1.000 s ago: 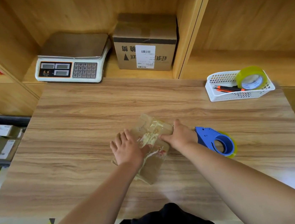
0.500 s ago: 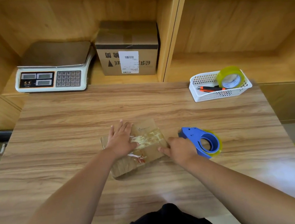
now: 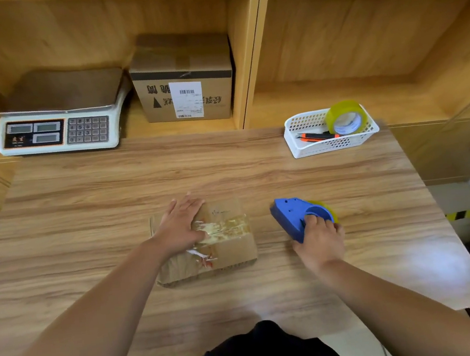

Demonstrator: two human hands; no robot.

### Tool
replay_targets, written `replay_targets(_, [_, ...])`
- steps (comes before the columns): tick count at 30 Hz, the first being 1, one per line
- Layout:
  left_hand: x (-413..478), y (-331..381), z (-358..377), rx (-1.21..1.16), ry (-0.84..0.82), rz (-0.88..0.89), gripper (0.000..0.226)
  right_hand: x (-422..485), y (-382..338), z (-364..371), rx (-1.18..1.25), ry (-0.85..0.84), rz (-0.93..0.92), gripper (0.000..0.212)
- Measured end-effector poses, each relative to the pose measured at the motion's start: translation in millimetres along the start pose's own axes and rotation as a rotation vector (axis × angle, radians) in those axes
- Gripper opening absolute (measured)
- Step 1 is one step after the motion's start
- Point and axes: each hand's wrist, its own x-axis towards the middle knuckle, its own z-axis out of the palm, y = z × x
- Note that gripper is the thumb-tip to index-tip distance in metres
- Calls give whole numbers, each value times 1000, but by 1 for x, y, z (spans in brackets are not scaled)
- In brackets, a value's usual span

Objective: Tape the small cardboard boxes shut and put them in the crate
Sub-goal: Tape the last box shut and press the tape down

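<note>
Now our right hand (image 3: 320, 241) is off the box (image 3: 230, 246), fingers (image 3: 312, 223) curled round the tape dispenser (image 3: 291, 215); left hand (image 3: 179, 226) pins the box, fingers straight. Taping next.

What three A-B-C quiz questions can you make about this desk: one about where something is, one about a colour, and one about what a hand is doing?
1. Where is the roll of tape?
A) in the white basket
B) on the floor
C) in a pocket

2. What colour is the tape dispenser?
A) red
B) blue
C) black

3. What is the left hand doing?
A) waving in the air
B) pressing flat on the small box
C) holding scissors

Answers:
1 A, the roll stands inside the basket.
2 B, its body is plainly blue.
3 B, its fingers lie straight on the box's taped top.
</note>
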Motion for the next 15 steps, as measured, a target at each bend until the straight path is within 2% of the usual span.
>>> replay_targets(2, [-2, 1, -1, -11, -20, 15, 84, 1, 2, 2, 25, 0, 3, 47])
replay_targets(6, [-8, 10, -4, -50, 7, -25, 87, 7, 8, -6, 45, -16, -22, 20])
replay_targets(11, [-21, 23, -9, -109, 103, -114, 92, 14, 18, -26, -24, -9, -69, 29])
replay_targets(15, [-24, 26, -14, -164, 113, -161, 88, 23, 20, -42, 114, -10, -79, 20])
